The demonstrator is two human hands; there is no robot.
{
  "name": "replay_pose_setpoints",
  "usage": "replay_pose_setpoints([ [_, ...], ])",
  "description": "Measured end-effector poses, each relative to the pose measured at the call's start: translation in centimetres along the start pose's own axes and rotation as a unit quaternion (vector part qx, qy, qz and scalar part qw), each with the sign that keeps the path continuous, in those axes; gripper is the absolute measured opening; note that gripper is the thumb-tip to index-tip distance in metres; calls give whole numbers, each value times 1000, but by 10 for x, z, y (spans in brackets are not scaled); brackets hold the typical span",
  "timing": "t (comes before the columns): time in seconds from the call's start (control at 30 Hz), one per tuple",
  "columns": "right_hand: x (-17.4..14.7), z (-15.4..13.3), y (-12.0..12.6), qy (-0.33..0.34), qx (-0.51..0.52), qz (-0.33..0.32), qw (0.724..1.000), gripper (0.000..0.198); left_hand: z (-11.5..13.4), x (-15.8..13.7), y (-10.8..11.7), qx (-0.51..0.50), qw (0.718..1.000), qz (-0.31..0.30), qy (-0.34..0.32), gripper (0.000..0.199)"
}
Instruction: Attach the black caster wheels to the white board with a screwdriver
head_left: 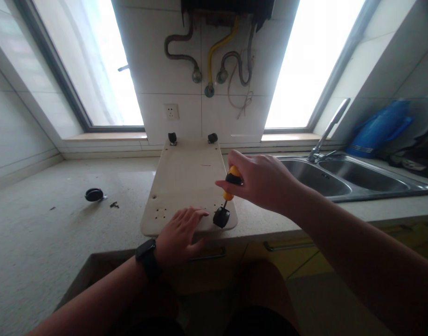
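Observation:
My right hand (259, 179) is closed around the yellow and black handle of a screwdriver (229, 196). Its shaft points down at a black caster wheel (221, 218) on the near right corner of a pale board (186, 177). I cannot make out whether the tip sits in a screw. My left hand (181, 231), with a black watch on the wrist, rests on the board's near edge, fingers stretched out. Two more casters (172, 138) stand at the board's far corners. At the near left corner, small screw holes (161, 213) show with no wheel over them.
A loose black caster (94, 194) and a few small screws (114, 205) lie on the countertop (119, 224) to the left. On the right are a double steel sink (361, 177) with a faucet (327, 133) and a blue jug (382, 128). Pipes (181, 56) hang on the wall.

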State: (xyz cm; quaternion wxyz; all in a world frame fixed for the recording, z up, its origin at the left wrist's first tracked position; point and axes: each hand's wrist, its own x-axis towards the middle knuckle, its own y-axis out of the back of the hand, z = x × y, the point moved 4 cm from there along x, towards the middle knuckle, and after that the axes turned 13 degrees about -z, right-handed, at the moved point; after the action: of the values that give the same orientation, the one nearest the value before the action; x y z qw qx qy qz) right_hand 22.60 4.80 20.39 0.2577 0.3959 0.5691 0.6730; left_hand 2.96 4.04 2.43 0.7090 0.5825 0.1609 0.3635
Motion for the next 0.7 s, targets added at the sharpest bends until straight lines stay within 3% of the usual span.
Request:
replay_pose_setpoints([
  [0.07,-2,3,5,58,57,-63,995,42,0,1,0,-9,1000,-4,14,55],
  [0.17,-4,7,8,146,165,-188,957,42,4,7,0,-18,999,-7,33,65],
  [0.27,-3,10,7,156,221,-235,934,28,10,18,0,-30,998,6,51,75],
  [0.4,0,9,6,101,183,-187,960,23,16,37,2,-52,997,28,56,73],
  [0.57,-5,7,7,16,118,-106,987,40,6,50,10,-126,992,29,12,48],
  [0.7,-6,5,0,-38,121,-42,991,43,-11,51,17,-188,982,15,-21,54],
])
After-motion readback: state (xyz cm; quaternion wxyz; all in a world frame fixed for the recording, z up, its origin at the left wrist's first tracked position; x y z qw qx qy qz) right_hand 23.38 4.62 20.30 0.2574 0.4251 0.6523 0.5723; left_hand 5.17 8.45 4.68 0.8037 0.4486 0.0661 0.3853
